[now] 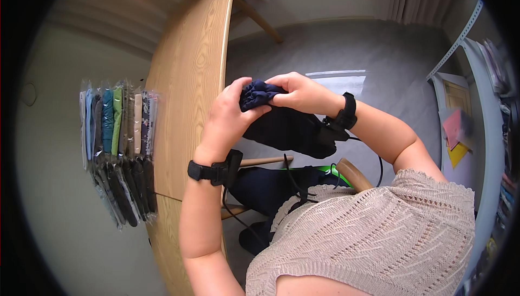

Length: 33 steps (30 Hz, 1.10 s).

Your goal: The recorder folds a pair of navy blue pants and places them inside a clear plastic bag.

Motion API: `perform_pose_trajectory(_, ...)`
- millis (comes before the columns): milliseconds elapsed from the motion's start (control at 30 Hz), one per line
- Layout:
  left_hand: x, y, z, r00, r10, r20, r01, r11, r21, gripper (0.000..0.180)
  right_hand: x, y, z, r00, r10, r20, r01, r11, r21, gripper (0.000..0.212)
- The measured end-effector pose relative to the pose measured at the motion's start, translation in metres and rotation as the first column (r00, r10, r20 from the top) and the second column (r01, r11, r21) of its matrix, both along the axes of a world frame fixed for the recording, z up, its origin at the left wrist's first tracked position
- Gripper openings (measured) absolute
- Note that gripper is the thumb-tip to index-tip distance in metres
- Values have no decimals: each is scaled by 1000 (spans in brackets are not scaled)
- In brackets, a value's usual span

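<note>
Cloth [260, 93], dark navy and bunched into folds, sits between our two hands, held up in the air just past the edge of the table [187, 79] and above the grey floor [368, 52]. Starting at the far left, we see a row of clear packets [116, 144] lying side by side on the pale surface beside the table, each with a folded fabric inside: white, blue, teal, green, beige, patterned and several dark ones lower down. Next comes the long wooden table, running from the top of the view down toward our body. Over its right edge is our left hand [227, 120], fingers curled and closed on the left end of the cloth, with a black strap [214, 171] around the wrist and a thin black cable hanging from it. The cloth's gathered top shows between the thumbs, while a larger dark part [287, 130] hangs below, beneath the right wrist. Our right hand [303, 92] pinches the cloth's right side, fingers pressed together on it, touching the left hand's fingertips. It wears a black band [346, 113] too. Below, we see our beige knitted top [379, 231], and at the far right a shelf [487, 133] with papers.
</note>
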<state>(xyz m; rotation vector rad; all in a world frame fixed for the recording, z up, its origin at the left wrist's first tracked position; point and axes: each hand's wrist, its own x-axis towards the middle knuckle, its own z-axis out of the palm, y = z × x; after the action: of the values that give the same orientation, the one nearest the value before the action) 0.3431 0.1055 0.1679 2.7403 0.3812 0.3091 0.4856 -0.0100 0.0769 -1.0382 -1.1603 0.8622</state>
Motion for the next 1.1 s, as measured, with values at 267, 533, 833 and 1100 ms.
perform_pose_trajectory(267, 3, -12, 48, 997, -64, 48, 63, 998, 25, 28, 38, -23, -43, 984, 118, 137, -98, 984, -146, 58)
perform_pose_trajectory(533, -10, -34, 133, 991, -14, 134, -2, 992, 123, 32, 44, -39, -170, 988, -43, 151, 85, 955, -283, 78)
perform_pose_trajectory(833, -83, -33, 194, 924, 128, 360, -245, 922, 301, 59, 25, -14, -243, 880, -438, 184, 475, 827, -302, 86)
perform_pose_trajectory(1100, -182, -21, 238, 821, 311, 479, -475, 837, 271, 35, 21, -18, -223, 931, -160, -328, 32, 931, -363, 19)
